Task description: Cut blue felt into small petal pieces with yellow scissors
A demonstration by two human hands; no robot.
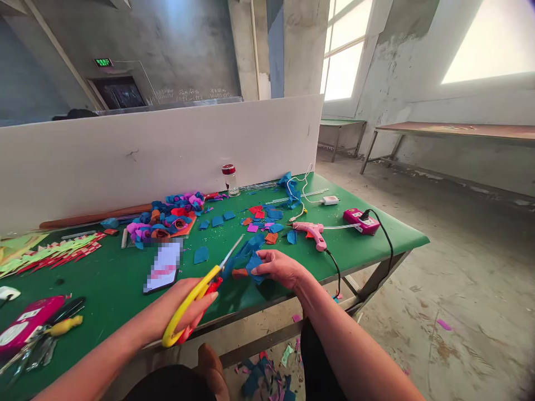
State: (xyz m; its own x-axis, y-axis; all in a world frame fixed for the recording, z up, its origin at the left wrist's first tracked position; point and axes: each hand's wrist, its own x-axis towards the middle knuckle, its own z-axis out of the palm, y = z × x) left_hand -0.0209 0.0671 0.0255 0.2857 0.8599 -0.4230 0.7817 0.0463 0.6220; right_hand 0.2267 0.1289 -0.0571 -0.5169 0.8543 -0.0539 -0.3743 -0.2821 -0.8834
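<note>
My left hand (184, 309) is closed around the handles of a pair of scissors (215, 271), one yellow and one red, with the blades pointing up and away. Between the thumb and fingers of my right hand (281, 268) is a blue paper piece (254, 263), held just above the table's near edge. An orange-brown scrap (239, 273) shows beside that piece. Behind it runs a longer blue strip (246, 248); whether the two are joined I cannot tell. Small blue, red and purple cut pieces (217, 221) lie scattered beyond my hands on the green table (121, 273).
A pink glue gun (311, 231) with a black cord rests on the right, near a magenta power strip (361, 221). A phone (164, 267) lies left of centre. Paper flowers (167, 220) are heaped behind it. A lidded jar (230, 181) stands by the white board (167, 150).
</note>
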